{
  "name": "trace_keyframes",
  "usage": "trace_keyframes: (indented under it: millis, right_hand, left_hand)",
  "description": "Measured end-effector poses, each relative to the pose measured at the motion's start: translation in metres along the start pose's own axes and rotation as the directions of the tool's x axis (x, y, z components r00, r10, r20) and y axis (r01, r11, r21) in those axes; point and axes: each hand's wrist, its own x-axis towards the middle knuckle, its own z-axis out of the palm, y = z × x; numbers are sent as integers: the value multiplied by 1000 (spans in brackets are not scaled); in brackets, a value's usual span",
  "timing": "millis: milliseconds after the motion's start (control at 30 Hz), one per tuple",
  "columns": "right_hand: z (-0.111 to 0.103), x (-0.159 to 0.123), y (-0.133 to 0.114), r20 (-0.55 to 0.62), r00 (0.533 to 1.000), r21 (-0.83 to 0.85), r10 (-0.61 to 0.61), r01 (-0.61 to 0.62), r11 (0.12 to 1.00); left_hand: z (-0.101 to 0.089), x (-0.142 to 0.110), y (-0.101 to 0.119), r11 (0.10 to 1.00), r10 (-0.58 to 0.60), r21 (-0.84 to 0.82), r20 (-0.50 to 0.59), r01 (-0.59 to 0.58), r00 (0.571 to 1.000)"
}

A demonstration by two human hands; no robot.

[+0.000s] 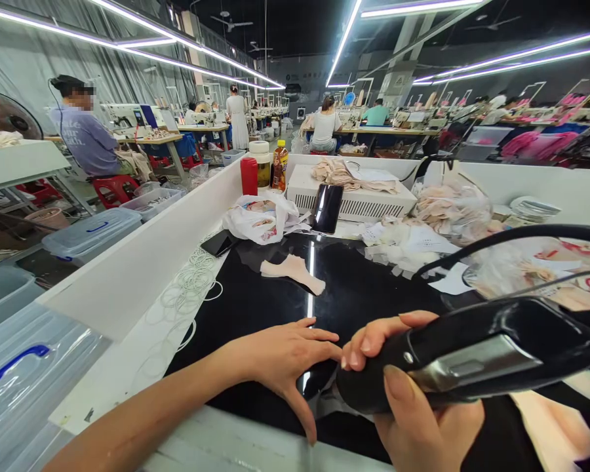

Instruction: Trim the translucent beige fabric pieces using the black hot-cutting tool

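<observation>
My right hand [423, 419] is wrapped round a black handheld tool [482, 351] with a silver lever-like strip on its side and a dark cable behind it. Its exact kind I cannot make out. My left hand [295, 357] spreads its fingers over the glossy black tabletop [358, 282], fingertips close to the rounded front end of the tool, and holds nothing. Beyond the left hand, a small beige fabric piece [294, 272] with a narrowed middle lies flat on the black surface. Part of the tool's front end is hidden by my right fingers.
Pale elastic loops [189, 278] lie along the left side. A white plastic bag [263, 219], an upright phone [327, 208] and a white vented box [354, 196] stand at the back. Bagged beige pieces [452, 206] crowd the right. People work at sewing tables beyond.
</observation>
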Motion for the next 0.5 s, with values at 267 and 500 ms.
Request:
trace_keyframes:
  millis: [267, 500]
  right_hand:
    - [8, -2, -5, 24, 999, -1, 21, -21, 1000]
    - [15, -4, -2, 31, 999, -13, 24, -24, 1000]
  left_hand:
    - [0, 1, 0, 998, 1, 59, 38, -3, 999]
    - [-5, 2, 5, 996, 52, 67, 37, -54, 998]
